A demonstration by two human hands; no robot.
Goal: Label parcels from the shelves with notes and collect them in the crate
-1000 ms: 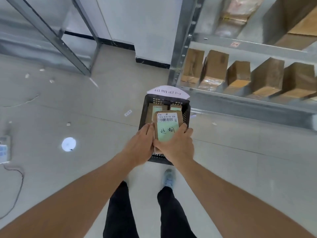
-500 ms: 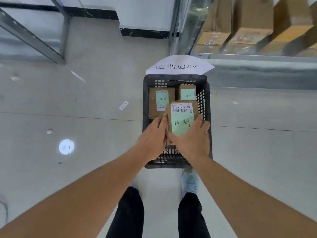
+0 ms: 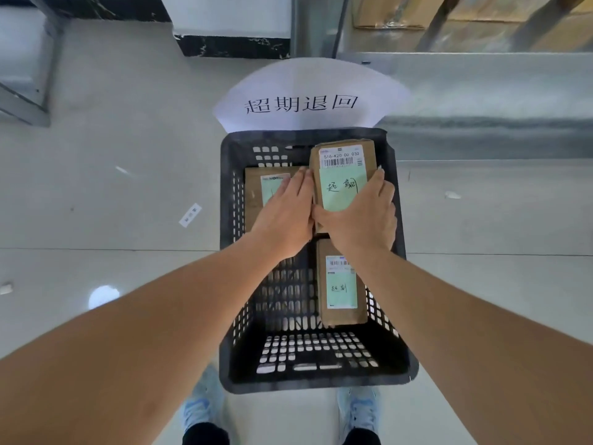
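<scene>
With both hands lowering it, noted parcel (image 3: pixel 345 178) sits at crate's (image 3: pixel 229 252) 1 o'clock: right hand (image 3: pixel 362 220) grips it, left hand (image 3: pixel 285 216) flat alongside. Two labelled parcels already inside; I judge shelves remain.

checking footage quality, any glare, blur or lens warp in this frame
Head view: wide-angle warp bows the black crate and forearms; a round glare spot sits on the glossy floor; shelf boxes top right are soft, while the held parcel label reads sharp.
</scene>
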